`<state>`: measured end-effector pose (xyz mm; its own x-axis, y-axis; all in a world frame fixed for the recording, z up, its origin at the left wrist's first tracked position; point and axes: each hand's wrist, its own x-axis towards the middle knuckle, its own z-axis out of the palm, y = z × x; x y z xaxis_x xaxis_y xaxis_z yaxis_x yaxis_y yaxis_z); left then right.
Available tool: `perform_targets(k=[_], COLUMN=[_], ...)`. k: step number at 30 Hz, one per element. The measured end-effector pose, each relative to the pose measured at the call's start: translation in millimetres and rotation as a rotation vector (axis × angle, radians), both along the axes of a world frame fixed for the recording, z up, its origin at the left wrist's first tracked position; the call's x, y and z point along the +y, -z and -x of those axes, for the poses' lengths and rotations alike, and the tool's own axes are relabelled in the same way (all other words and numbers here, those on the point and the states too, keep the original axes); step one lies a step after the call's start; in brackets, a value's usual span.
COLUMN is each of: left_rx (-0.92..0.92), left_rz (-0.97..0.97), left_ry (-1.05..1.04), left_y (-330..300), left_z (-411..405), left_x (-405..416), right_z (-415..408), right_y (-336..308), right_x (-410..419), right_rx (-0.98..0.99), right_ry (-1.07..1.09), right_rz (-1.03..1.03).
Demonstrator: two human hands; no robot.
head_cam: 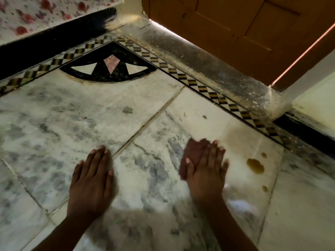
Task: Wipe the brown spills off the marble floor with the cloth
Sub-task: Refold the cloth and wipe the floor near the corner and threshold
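Note:
My right hand (206, 171) lies flat on a dark reddish-brown cloth (193, 151), pressing it onto the white marble floor (72, 115); the cloth shows past my fingers and thumb and is motion-blurred. Right of it sits a brown spill (255, 165) with two small drops, one above it (264, 154) and one below it (265, 188). A faint brownish smear (239, 134) lies beyond my right hand. My left hand (92, 180) rests flat and spread on the bare marble, holding nothing.
A checkered inlay border (199, 86) runs along a dusty door sill (208, 64) below a brown wooden door (244, 24). A black fan-shaped inlay (108, 69) marks the corner. A flowered cloth (27, 17) hangs at the top left above a black skirting.

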<state>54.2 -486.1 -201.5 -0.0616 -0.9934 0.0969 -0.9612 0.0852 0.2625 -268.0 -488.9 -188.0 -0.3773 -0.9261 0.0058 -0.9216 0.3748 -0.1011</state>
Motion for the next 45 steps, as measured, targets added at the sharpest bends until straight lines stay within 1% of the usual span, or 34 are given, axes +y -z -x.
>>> perform_targets(k=[1, 3, 4, 5, 7, 8, 10, 11, 12, 14, 17, 18, 20, 21, 23, 25, 27, 29, 31, 33, 34, 35, 37, 38, 40, 41, 42, 43, 45], left_rx=[-0.005, -0.018, -0.018, -0.015, -0.022, -0.018, -0.02, -0.023, -0.019, -0.02, -0.069, -0.094, -0.125, -0.121, -0.056, 0.042, 0.092, 0.113, 0.102, 0.088, 0.079, 0.065, 0.054, 0.052, 0.05, 0.045, 0.042, 0.045, 0.053], left_rz=[0.001, -0.002, -0.006, -0.007, -0.002, 0.0, -0.005, -0.016, -0.023, -0.015, 0.003, -0.005, -0.039, -0.032, -0.014, 0.01, 0.018, 0.001, 0.011, 0.015, 0.029, 0.043, 0.045, 0.059, 0.07, 0.067, 0.067, 0.064, 0.05], left_ry=[0.0, 0.013, 0.017, 0.02, 0.014, 0.007, 0.01, 0.014, 0.014, 0.01, 0.0, 0.001, 0.017, 0.022, 0.029, 0.047, 0.109, 0.186, 0.23, 0.232, 0.236, 0.236, 0.23, 0.223, 0.201, 0.201, 0.198, 0.199, 0.199], left_y=[1.5, 2.2, 2.8, 2.7, 0.7, 0.2, -2.9, -5.1, -6.5, -7.2, -4.7, -6.8, -12.7, -15.3, -18.7, -16.3, -13.5, -14.2, -16.0, -13.9, -12.1, -9.5, -3.5, -2.3, 2.7, 3.1, 2.2, 1.6, -1.6], left_z=[-1.6, -2.5, -2.4, -2.5, -1.9, -1.6, 0.4, 1.0, 1.7, 1.5, 4.1, 5.0, 11.2, 18.0, 33.1, 61.1, 98.6, 135.3, 164.3, 178.8, 182.3, 182.2, 181.7, 181.9, 182.4, 182.9, 181.8, 181.4, 182.3], left_x=[0.8, 0.6, 0.4, -0.9, -0.2, 0.2, 0.2, 1.1, 0.8, 0.8, 0.1, 0.2, 5.0, 7.3, 8.8, 10.0, 8.9, 7.7, 7.0, 10.6, 11.4, 13.8, 15.1, 14.0, 14.3, 13.8, 14.1, 14.4, 13.9], right_z=[-10.3, -12.4, -5.7, 7.0, 37.9, 49.1, 54.5, 46.2, 33.0, 4.5, -18.2, -21.3, -21.8, -14.6, 10.4, 43.9, 63.2, 61.9, 57.5, 58.1, 61.4, 66.0, 88.9, 101.4, 123.7, 129.4, 130.6, 129.1, 126.5], right_y=[3.4, 8.9, 10.8, 11.0, 7.7, 6.4, 3.7, 0.6, -0.4, 4.1, 9.7, 10.0, 8.7, 6.9, 4.7, 7.7, 12.3, 9.1, 6.8, 2.0, 0.6, 0.1, 8.6, 12.3, 20.0, 19.2, 16.4, 13.6, 7.7], right_x=[0.1, -25.7, -42.8, -60.4, -78.0, -74.7, -48.5, -27.1, -6.7, 17.7, 4.6, 3.0, 26.3, 46.0, 85.8, 99.6, 80.0, 55.8, 57.9, 93.1, 115.4, 137.2, 152.6, 143.2, 101.7, 75.5, 53.5, 39.3, 39.0], right_rx=[-0.017, -0.016, -0.016, -0.009, -0.027, -0.049, -0.025, -0.006, 0.004, -0.007, -0.045, -0.041, -0.036, -0.029, -0.044, -0.034, -0.029, -0.085, -0.071, -0.07, -0.069, -0.076, -0.057, -0.048, -0.063, -0.097, -0.115, -0.108, -0.081], right_ry=[-0.094, -0.273, -0.305, -0.302, -0.214, -0.138, -0.009, 0.003, -0.031, -0.207, -0.479, -0.557, -0.642, -0.628, -0.486, -0.205, 0.019, 0.088, -0.029, -0.174, -0.176, -0.116, 0.123, 0.247, 0.395, 0.409, 0.368, 0.281, 0.036], right_rz=[-0.028, -0.006, 0.005, 0.0, -0.082, -0.118, -0.074, -0.048, -0.044, -0.073, -0.016, -0.027, -0.063, -0.063, -0.019, 0.002, -0.032, -0.045, -0.001, -0.005, -0.011, -0.022, -0.01, -0.011, 0.013, 0.017, -0.001, -0.029, -0.058])
